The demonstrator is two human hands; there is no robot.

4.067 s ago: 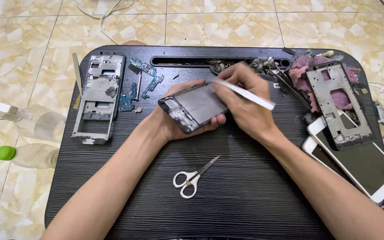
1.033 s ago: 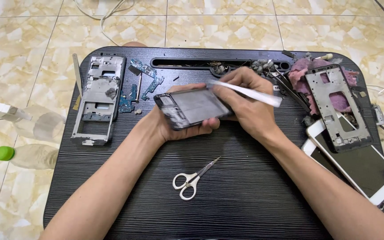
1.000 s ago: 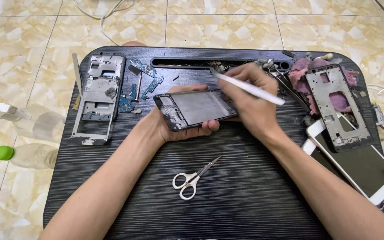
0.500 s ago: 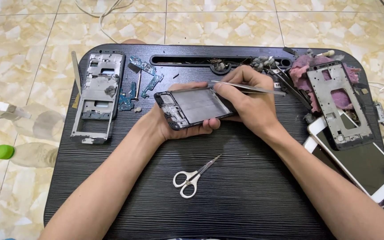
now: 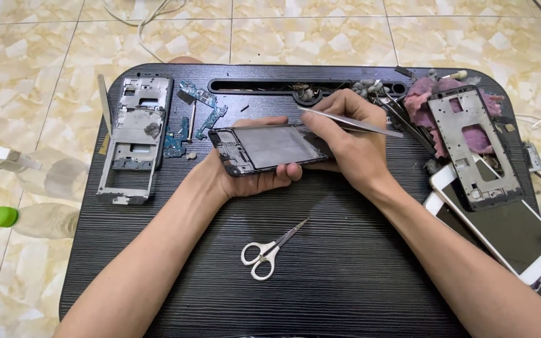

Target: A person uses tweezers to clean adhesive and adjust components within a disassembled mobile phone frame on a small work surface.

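My left hand (image 5: 245,178) holds a dark phone frame (image 5: 270,147) from below, a little above the middle of the black lap table (image 5: 345,269). My right hand (image 5: 349,141) grips metal tweezers (image 5: 352,122) that lie almost flat, their tip at the frame's upper right edge. The fingers of my right hand rest against the frame's right end.
White-handled scissors (image 5: 270,249) lie in front of my hands. A silver phone frame (image 5: 136,134) and small blue circuit boards (image 5: 198,112) lie at the left. At the right are another metal frame (image 5: 474,147), white phones (image 5: 508,228) and pink fluff (image 5: 430,94). A clear bottle with a green cap (image 5: 4,216) lies on the tiled floor.
The tweezers have tipped from pointing up-left to nearly flat, and my right hand has closed in on the frame's right end. My left hand has kept the frame in place.
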